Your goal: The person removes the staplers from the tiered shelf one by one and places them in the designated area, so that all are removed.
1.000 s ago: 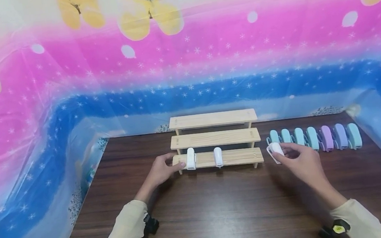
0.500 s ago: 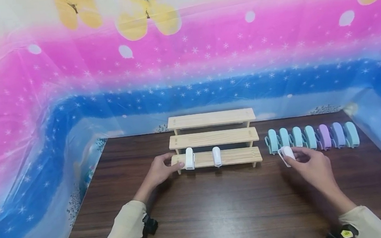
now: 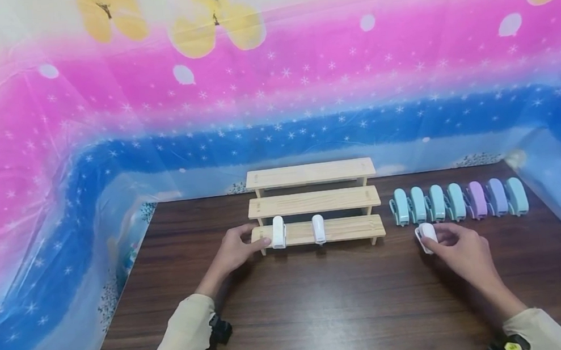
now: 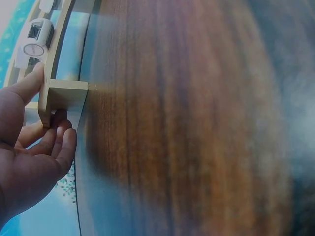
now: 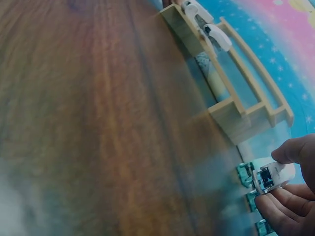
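My right hand (image 3: 465, 249) pinches a small white stapler (image 3: 427, 238) between thumb and fingers, in front of the row of coloured staplers. In the right wrist view the held stapler (image 5: 275, 175) shows its metal end. At the left end of a three-step wooden stand (image 3: 350, 228), my left hand (image 3: 237, 249) grips the lowest board, thumb on top and fingers under it, as the left wrist view shows. On that board sit two white staplers: one (image 3: 278, 232) close by my left thumb and another (image 3: 319, 229) near the middle.
Behind the right hand several staplers stand in a row: mint green ones (image 3: 401, 208), a pink-purple one (image 3: 476, 200) and a lavender one (image 3: 497, 196). The dark wooden table (image 3: 296, 321) meets a patterned cloth (image 3: 277, 141) at its back edge.
My right hand has carried the white stapler rightward and nearer to me, away from the stand. My left hand stays on the stand, and both stapler pieces on the board keep their places.
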The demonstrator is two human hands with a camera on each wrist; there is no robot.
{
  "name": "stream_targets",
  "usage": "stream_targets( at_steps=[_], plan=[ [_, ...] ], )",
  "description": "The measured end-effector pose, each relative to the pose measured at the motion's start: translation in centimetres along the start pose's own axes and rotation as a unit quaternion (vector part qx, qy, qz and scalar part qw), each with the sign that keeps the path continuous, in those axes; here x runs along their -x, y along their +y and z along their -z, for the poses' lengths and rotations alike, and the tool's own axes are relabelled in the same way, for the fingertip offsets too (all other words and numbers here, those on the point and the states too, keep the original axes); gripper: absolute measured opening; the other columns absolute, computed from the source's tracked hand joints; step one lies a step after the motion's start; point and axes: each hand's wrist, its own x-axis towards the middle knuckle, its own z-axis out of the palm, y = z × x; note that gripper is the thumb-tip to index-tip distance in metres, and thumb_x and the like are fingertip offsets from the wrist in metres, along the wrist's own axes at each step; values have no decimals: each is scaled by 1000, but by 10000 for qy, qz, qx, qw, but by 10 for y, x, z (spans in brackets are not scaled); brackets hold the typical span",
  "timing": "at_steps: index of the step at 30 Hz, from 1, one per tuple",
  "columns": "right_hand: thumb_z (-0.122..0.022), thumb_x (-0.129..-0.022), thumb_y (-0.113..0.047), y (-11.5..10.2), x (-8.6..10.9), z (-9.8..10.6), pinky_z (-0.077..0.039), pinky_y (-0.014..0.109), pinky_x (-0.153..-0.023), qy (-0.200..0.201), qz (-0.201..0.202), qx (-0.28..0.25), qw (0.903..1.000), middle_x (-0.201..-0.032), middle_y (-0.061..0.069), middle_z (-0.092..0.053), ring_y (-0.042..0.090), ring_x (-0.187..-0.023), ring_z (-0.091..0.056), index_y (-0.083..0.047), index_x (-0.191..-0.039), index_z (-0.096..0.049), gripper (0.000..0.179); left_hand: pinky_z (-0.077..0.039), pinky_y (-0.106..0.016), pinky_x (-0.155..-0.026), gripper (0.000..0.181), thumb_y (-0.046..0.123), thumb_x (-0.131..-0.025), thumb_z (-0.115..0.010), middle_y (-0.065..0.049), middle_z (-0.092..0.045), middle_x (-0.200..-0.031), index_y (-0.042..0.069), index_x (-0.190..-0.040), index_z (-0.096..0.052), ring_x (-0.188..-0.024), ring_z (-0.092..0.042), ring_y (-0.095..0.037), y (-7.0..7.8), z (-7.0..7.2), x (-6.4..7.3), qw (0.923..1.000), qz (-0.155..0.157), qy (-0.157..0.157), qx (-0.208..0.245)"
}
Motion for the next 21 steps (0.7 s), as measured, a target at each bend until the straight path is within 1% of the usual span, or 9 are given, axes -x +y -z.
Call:
stream_targets(
  at_steps=[4,11,15,21],
  plan=[
    [-80,-88,-45,4,1,-4,-49,28,-66,-50,-95,45,9999,-96,14,-76,24,-83,-70,-2,-120,-72,54,-55,-31,-74,55,28,-91,-80,-17,-71,-116,-3,-134,-63,-91,-70,-19,0,1,0,10000,18,-15,-22],
    [-79,-89,-43,9,2,-7,-49,34,-69,-82,-209,103,9997,-95,14,-75,26,-83,-71,-2,-119,-72,51,-53,-30,-68,54,28,-91,-80,-16,-72,-111,-3,-133,-63,-81,-67,-16,1,1,0,10000,10,-18,-60],
    [-78,-89,-45,9,3,-8,-48,35,-70,-136,-273,142,9994,-94,14,-75,25,-82,-71,-3,-119,-71,53,-52,-29,-69,54,28,-91,-80,-16,-72,-113,-3,-133,-63,-81,-66,-16,2,1,0,9999,18,-15,-106],
    [-78,-88,-48,8,4,-8,-49,38,-70,-167,-249,233,9993,-93,14,-75,25,-81,-70,-1,-119,-71,57,-52,-30,-67,57,29,-91,-80,-16,-72,-112,-3,-135,-62,-79,-66,-17,2,1,0,9999,63,-39,-80]
  ],
)
